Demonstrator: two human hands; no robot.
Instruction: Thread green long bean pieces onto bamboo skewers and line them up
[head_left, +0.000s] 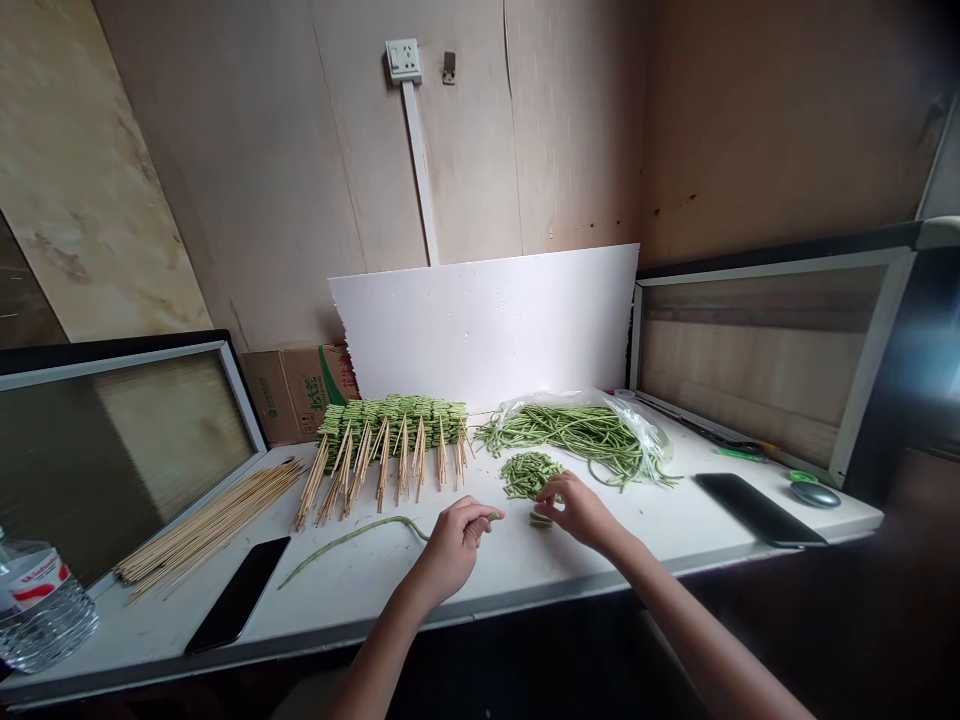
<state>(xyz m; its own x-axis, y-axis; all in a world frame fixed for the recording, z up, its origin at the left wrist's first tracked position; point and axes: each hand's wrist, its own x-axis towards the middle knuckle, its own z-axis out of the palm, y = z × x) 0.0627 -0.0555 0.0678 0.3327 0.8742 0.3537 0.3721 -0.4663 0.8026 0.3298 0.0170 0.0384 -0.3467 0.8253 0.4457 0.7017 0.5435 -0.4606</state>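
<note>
Forearms (686, 625) slant inward, hands (451, 548) apart.

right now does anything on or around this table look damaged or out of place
The white board has a ragged left edge, as if roughly broken. Some long beans trail out of the clear plastic bag onto the table, looking untidy. The far-left wall has brownish patches like stains.
</note>
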